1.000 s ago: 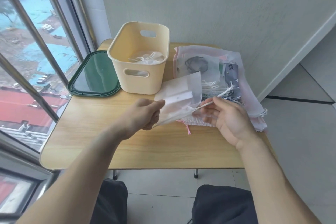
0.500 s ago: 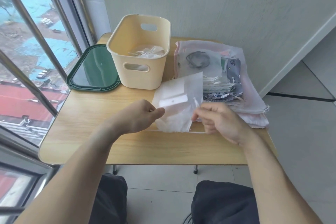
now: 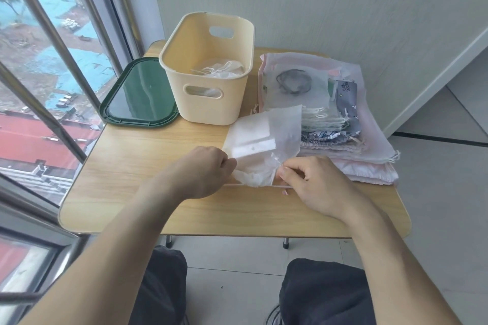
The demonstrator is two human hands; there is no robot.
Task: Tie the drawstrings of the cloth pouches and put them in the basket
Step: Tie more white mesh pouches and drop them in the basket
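Left hand (image 3: 200,171) pinches the gathered mouth of a sheer white cloth pouch (image 3: 264,145) on the light wooden desk (image 3: 158,171). Right hand (image 3: 317,182), fingers curled, pinches its thin white drawstring (image 3: 277,163). Just behind right: stack of pale pink and patterned cloth pouches (image 3: 343,124). Behind left: cream plastic basket (image 3: 208,87) holding a tied white pouch (image 3: 221,71); dark green tray (image 3: 140,97) beside it.

basket (image 3: 211,103): smooth matt plastic | pouch (image 3: 261,145): sheer cloth | table (image 3: 148,161): wood-grain | tray (image 3: 140,95): glossy
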